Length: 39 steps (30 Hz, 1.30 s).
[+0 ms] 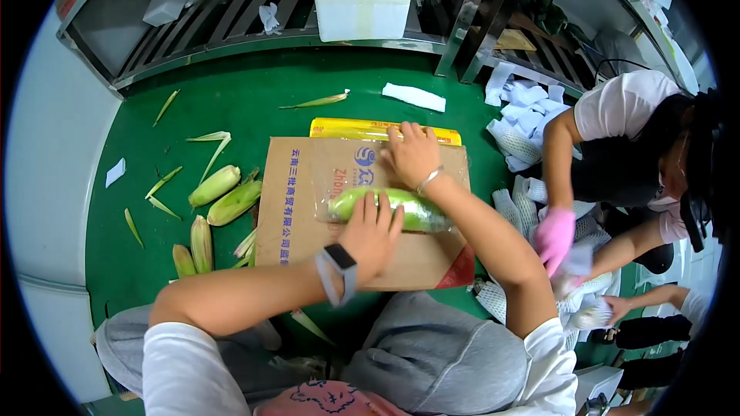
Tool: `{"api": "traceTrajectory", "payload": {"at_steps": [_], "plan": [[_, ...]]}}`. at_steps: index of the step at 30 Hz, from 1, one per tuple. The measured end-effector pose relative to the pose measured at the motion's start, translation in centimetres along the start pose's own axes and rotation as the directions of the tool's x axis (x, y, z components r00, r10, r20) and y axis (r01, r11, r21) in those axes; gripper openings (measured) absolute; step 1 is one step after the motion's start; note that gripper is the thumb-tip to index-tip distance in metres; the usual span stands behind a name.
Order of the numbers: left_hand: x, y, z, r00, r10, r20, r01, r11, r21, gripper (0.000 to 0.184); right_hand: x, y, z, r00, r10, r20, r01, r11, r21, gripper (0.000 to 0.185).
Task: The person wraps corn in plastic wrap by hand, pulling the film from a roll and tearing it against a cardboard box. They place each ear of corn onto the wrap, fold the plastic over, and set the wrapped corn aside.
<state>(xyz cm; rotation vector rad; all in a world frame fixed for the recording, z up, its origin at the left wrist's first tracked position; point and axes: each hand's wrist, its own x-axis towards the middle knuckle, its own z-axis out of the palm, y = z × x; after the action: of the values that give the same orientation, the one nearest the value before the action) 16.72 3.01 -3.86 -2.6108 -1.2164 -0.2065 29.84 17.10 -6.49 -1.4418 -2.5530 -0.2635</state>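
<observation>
A pale green ear of corn (420,212) lies across a cardboard box (301,250), with shiny clear plastic film around it. My left hand (374,235), a watch on its wrist, rests on the corn with fingers stretched over its top; its thumb is hidden. My right hand (412,156), wearing a bracelet, is spread over the film at the box's far edge. Its fingertips reach the yellow roll of cling film (351,128), which lies along that edge.
Several ears of corn (235,202) and loose husk leaves (216,139) lie on the green floor at left. A white foam box (362,15) stands on the metal rack. At right, a co-worker's pink glove (553,237) is among white foam net sleeves (528,204).
</observation>
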Motion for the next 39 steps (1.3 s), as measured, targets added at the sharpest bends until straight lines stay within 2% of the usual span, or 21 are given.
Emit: {"api": "traceTrajectory", "payload": {"at_steps": [1,2,4,7,12,14,15,18,21,22,25,27,28,30,31,32,33,34,35,37,39], "plan": [[0.8,-0.8,1.2,0.995,-0.022,-0.102,0.036,0.990,0.133,0.073,1.2,0.5,0.1,0.972,0.130,0.198,-0.145,0.987,0.063,0.037],[2.2,-2.0,1.5,0.994,-0.019,-0.107,0.034,0.990,0.139,0.073,2.1,1.6,0.3,0.973,0.133,0.190,-0.147,0.987,0.062,0.037],[5.2,-4.9,2.0,0.965,-0.007,0.263,0.066,0.974,-0.218,0.076,3.6,4.3,1.4,0.886,0.216,0.411,-0.265,0.962,0.065,0.036],[8.4,-6.8,4.1,0.938,-0.107,0.329,0.232,0.900,-0.369,0.070,3.9,6.5,4.7,0.834,0.129,0.536,-0.320,0.905,0.279,0.019],[7.0,-6.1,2.4,0.792,0.071,0.606,0.355,0.754,-0.553,0.060,4.1,4.2,0.0,0.706,0.189,0.683,-0.389,0.909,0.150,0.044],[4.4,-4.5,1.9,0.818,0.297,0.492,-0.011,0.864,-0.503,0.060,3.9,4.4,1.1,0.706,0.216,0.675,-0.427,0.889,0.162,0.049],[3.5,-4.5,1.4,0.817,0.285,0.501,0.002,0.868,-0.497,0.060,3.7,4.8,1.6,0.710,0.193,0.677,-0.423,0.886,0.191,0.046],[0.5,-5.7,-1.4,0.384,0.508,0.771,0.245,0.749,-0.616,0.061,1.9,5.0,2.3,0.803,0.111,0.585,-0.328,0.902,0.280,0.033],[-6.8,-9.4,1.3,0.081,0.770,0.633,0.659,0.435,-0.614,0.057,-1.1,4.0,3.5,0.881,0.100,0.462,-0.261,0.918,0.299,0.038],[-9.7,-10.1,1.6,0.096,0.887,0.452,0.707,0.259,-0.658,0.068,-2.2,3.6,3.6,0.918,0.098,0.385,-0.235,0.915,0.328,0.041],[-16.8,-10.8,-1.9,0.449,0.796,0.406,0.876,-0.302,-0.377,0.079,-5.9,1.9,3.4,0.986,0.131,0.103,-0.159,0.926,0.344,0.042],[-18.0,-9.9,-4.5,0.693,0.592,0.412,0.683,-0.721,-0.113,0.083,-6.7,0.4,1.8,0.991,0.127,0.042,-0.134,0.935,0.329,0.043],[-17.3,-9.2,-4.5,0.826,0.417,0.380,0.512,-0.837,-0.195,0.084,-7.4,-0.8,0.8,0.997,0.059,0.046,-0.073,0.900,0.430,0.043],[-16.9,-7.7,-2.6,0.899,0.088,0.430,0.204,-0.952,-0.231,0.085,-8.2,-4.6,-2.5,0.977,-0.128,0.168,-0.019,0.738,0.675,0.048],[-16.1,-7.3,-2.1,0.874,-0.033,0.485,0.101,-0.964,-0.247,0.080,-8.6,-6.7,-3.9,0.943,-0.297,0.154,0.009,0.483,0.875,0.057],[-15.1,-6.8,-1.6,0.832,-0.150,0.534,0.000,-0.963,-0.269,0.075,-9.8,-9.2,-3.1,0.888,-0.380,0.260,-0.164,0.268,0.949,0.065],[-13.8,-6.2,-0.6,0.841,-0.227,0.491,-0.036,-0.930,-0.367,0.070,-10.1,-11.2,-5.9,0.840,-0.487,0.238,-0.331,-0.113,0.937,0.068],[-11.9,-5.1,-0.7,0.793,-0.401,0.459,-0.093,-0.824,-0.559,0.068,-10.7,-13.2,-2.8,0.818,-0.549,0.172,-0.324,-0.193,0.926,0.065],[-10.5,-4.2,-1.5,0.778,-0.466,0.422,-0.100,-0.755,-0.648,0.067,-12.0,-14.9,-3.3,0.812,-0.548,0.202,-0.554,-0.613,0.563,0.067],[-8.8,-3.3,-2.3,0.756,-0.532,0.381,-0.113,-0.680,-0.724,0.067,-12.3,-13.8,-5.3,0.725,-0.592,0.353,-0.686,-0.573,0.448,0.069],[-7.9,-3.3,-2.3,0.608,-0.793,-0.044,0.111,0.139,-0.984,0.059,-12.7,-12.4,-5.1,0.688,-0.589,0.425,-0.724,-0.513,0.461,0.071]]}}
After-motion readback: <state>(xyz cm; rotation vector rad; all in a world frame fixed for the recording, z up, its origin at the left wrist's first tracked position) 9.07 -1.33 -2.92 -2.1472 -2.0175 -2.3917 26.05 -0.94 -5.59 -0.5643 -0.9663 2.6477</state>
